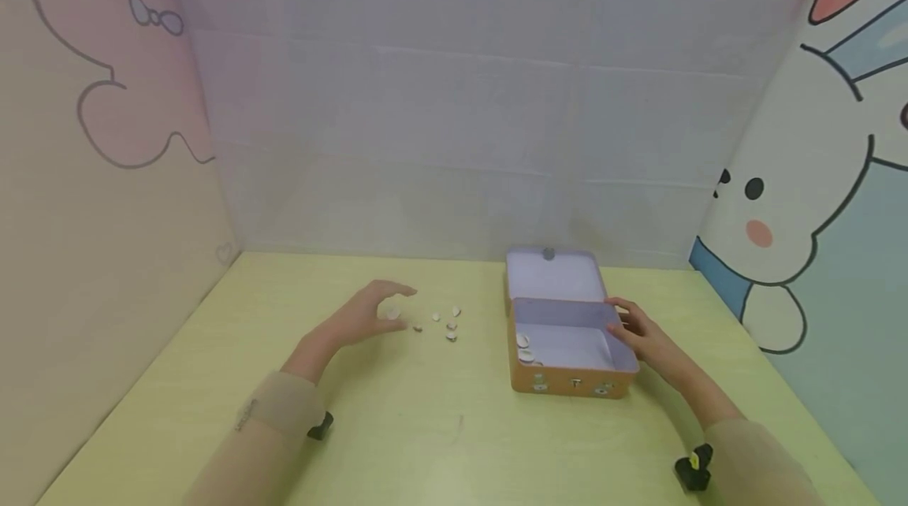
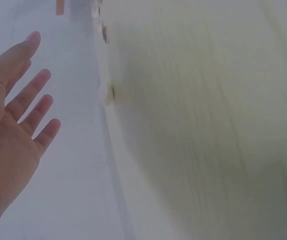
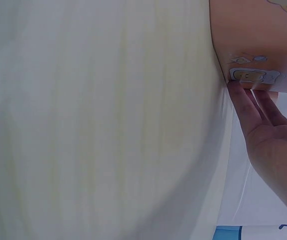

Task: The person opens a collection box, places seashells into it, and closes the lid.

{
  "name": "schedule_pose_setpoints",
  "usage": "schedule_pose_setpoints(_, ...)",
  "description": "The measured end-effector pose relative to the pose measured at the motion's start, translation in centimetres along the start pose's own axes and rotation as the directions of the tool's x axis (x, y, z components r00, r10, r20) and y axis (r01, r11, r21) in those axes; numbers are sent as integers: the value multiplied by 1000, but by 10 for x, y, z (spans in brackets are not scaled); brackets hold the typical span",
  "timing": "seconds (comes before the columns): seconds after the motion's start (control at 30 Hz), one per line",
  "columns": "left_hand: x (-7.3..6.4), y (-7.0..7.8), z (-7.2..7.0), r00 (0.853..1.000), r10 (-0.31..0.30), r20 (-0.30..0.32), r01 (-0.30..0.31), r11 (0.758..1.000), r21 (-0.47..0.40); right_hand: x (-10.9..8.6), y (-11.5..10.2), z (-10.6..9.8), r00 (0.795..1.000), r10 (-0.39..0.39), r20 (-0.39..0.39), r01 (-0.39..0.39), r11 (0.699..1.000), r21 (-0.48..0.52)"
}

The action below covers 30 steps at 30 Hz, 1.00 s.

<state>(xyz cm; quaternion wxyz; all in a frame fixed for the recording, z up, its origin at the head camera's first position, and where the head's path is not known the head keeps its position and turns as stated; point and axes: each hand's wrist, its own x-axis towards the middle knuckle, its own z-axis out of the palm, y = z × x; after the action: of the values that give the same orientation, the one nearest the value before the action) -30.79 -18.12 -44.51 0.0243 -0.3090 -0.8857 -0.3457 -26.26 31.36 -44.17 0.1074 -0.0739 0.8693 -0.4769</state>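
My left hand (image 1: 362, 315) hovers over the table with thumb and fingers spread apart and nothing between them. Just beside its fingertips lies a whitish shell (image 1: 393, 311), also visible as a pale shell (image 2: 106, 94) in the left wrist view. Several more small shells (image 1: 451, 336) are scattered to its right. An orange lunch-box-like tin (image 1: 567, 381) with a lilac inside stands with its lid (image 1: 556, 276) raised. White shells (image 1: 525, 355) lie in its left end. My right hand (image 1: 647, 340) grips the tin's right wall, thumb over the rim and fingers (image 3: 246, 107) against the outside.
The pale yellow table (image 1: 426, 435) meets a whitish back sheet (image 1: 397, 199) behind the tin. Cartoon-printed side walls stand at left and right, the rabbit wall (image 1: 801, 199) nearer the tin. Black wrist devices (image 1: 694, 470) hang below both sleeves.
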Motion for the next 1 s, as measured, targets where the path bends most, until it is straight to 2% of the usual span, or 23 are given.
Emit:
schedule_pose_setpoints(0.2, 3, -16, -4, 997, -33, 68, 31, 999, 31, 0, 1, 0, 1000, 7, -1, -7, 1000, -1)
schedule_pose_setpoints(0.47, 5, -32, -7, 990, -85, 110, 79, 995, 57, -1, -4, -1, 1000, -24, 4, 24, 1000, -3)
schedule_pose_setpoints(0.67, 8, -37, -8, 980, -143, 139, 131, 987, 95, -1, -7, -2, 1000, -20, 0, 20, 1000, -1)
schedule_pose_setpoints(1.0, 20, -46, -3, 978, -142, 153, 122, 983, 134, 0, -5, -2, 1000, -18, -3, 18, 1000, 4)
